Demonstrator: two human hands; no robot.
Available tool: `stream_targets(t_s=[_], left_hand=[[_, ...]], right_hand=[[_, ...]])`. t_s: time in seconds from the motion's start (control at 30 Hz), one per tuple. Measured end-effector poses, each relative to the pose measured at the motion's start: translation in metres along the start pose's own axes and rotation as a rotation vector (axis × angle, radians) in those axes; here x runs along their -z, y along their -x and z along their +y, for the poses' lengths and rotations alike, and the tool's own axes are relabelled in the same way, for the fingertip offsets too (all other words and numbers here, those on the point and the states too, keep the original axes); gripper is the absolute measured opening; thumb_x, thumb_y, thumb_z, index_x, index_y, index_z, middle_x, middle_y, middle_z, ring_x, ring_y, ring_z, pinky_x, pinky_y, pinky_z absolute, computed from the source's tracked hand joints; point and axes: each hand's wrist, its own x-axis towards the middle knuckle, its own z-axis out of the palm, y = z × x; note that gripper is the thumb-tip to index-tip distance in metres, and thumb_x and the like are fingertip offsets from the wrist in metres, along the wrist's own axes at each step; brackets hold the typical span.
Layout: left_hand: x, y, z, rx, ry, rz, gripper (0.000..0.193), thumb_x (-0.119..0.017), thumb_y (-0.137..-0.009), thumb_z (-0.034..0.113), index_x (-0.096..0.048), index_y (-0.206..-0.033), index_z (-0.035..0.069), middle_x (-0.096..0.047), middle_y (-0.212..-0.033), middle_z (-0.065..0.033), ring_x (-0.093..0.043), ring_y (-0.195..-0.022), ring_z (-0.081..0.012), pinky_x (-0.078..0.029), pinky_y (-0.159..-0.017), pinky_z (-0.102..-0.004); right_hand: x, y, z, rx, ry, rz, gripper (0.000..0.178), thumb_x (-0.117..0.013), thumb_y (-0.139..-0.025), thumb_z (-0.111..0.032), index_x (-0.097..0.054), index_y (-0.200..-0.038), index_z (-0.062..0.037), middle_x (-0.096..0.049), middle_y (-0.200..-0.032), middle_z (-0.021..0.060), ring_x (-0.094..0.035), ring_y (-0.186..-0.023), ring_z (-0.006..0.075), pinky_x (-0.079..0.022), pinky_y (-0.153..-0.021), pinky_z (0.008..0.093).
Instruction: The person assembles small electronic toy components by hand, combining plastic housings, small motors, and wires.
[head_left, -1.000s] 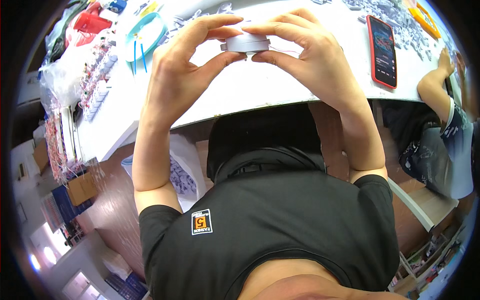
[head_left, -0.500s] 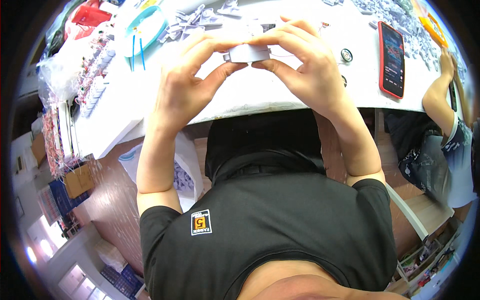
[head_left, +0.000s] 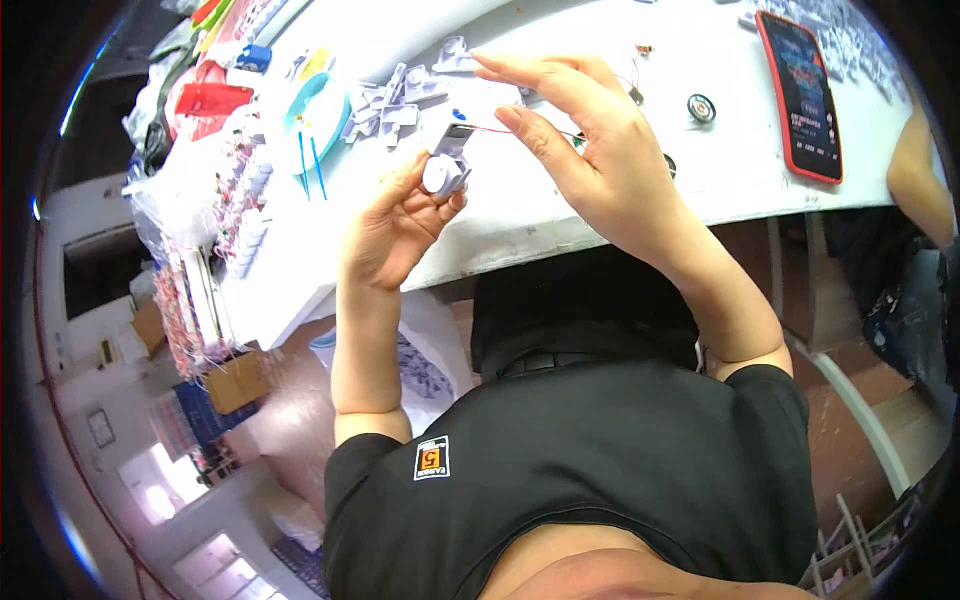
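Observation:
A small light-grey plastic housing (head_left: 446,174) is gripped between the thumb and fingers of my left hand (head_left: 388,225). Its open dark end faces away from me, and a rounded knob shows on its near side. Thin red wire (head_left: 487,129) runs from the housing toward my right hand (head_left: 605,150), passing behind the thumb. That hand hovers to the right with fingers stretched and thumb apart, nothing visible between them. A bit of green board (head_left: 579,141) shows beside its thumb.
Loose grey plastic parts (head_left: 400,112) lie beyond my left hand, beside a turquoise tray (head_left: 318,92). Wired parts (head_left: 240,200) line the left. Right of my hands are a round speaker-like disc (head_left: 702,108), a red-cased phone (head_left: 803,98) and another person's arm (head_left: 922,170).
Both hands held the housing before. Now my right hand has come off it, and my left hand has lowered and tilted it, showing its dark end and wire. The whole view has shifted.

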Motion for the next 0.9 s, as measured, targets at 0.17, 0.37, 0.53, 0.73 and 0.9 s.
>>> stream_targets(t_s=[0.17, 0.37, 0.53, 0.73, 0.9], left_hand=[[0.009, -0.003, -0.004, -0.001, 0.007, 0.077, 0.044, -0.062, -0.102, 0.021, -0.053, -0.135, -0.006, -0.065, -0.112, -0.0195, -0.058, -0.101, -0.0266, -0.05, -0.088, -0.0384], [0.002, -0.004, -0.004, 0.004, -0.003, 0.013, 0.054, -0.071, -0.096, 0.023, -0.05, -0.135, -0.008, -0.062, -0.112, -0.0147, -0.052, -0.1, -0.0223, -0.045, -0.093, -0.0368], [0.003, -0.007, -0.006, 0.009, 0.197, -0.161, 0.036, -0.06, -0.104, 0.018, -0.058, -0.13, -0.005, -0.069, -0.115, -0.0191, -0.068, -0.101, -0.0319, -0.054, -0.093, -0.0446], [-0.022, 0.008, -0.01, -0.417, -0.532, 0.004, 0.03, -0.071, -0.095, 0.002, -0.064, -0.124, -0.008, -0.071, -0.114, -0.0165, -0.067, -0.111, -0.0188, -0.053, -0.098, -0.0351], [-0.047, 0.018, -0.01, -0.712, -0.954, 0.058, 0.031, -0.078, -0.087, -0.003, -0.068, -0.117, -0.007, -0.073, -0.106, -0.0121, -0.067, -0.102, -0.0181, -0.052, -0.091, -0.0331]], right_hand=[[0.004, 0.004, 0.006, -0.041, -0.008, 0.069, 0.029, -0.07, -0.093, -0.016, -0.072, -0.119, -0.0032, -0.073, -0.099, 0.0125, -0.061, -0.099, 0.03, -0.05, -0.089, 0.0387], [0.008, 0.007, 0.006, -0.083, 0.041, -0.01, 0.027, -0.068, -0.096, -0.015, -0.073, -0.121, -0.0048, -0.074, -0.109, 0.0095, -0.061, -0.108, 0.0245, -0.051, -0.09, 0.0343], [-0.009, 0.005, 0.011, -0.075, -0.013, 0.109, 0.03, -0.072, -0.09, -0.028, -0.076, -0.108, -0.0037, -0.074, -0.093, 0.0141, -0.065, -0.093, 0.0303, -0.052, -0.087, 0.0407], [0.006, 0.001, 0.005, -0.138, -0.058, -0.133, 0.033, -0.077, -0.085, -0.032, -0.077, -0.102, -0.0031, -0.075, -0.094, 0.0131, -0.066, -0.092, 0.0303, -0.053, -0.082, 0.0401], [0.014, 0.0, -0.002, -0.213, -0.3, -0.216, 0.03, -0.082, -0.082, -0.018, -0.075, -0.107, -0.0024, -0.075, -0.096, 0.0098, -0.067, -0.096, 0.0229, -0.052, -0.086, 0.0332]])
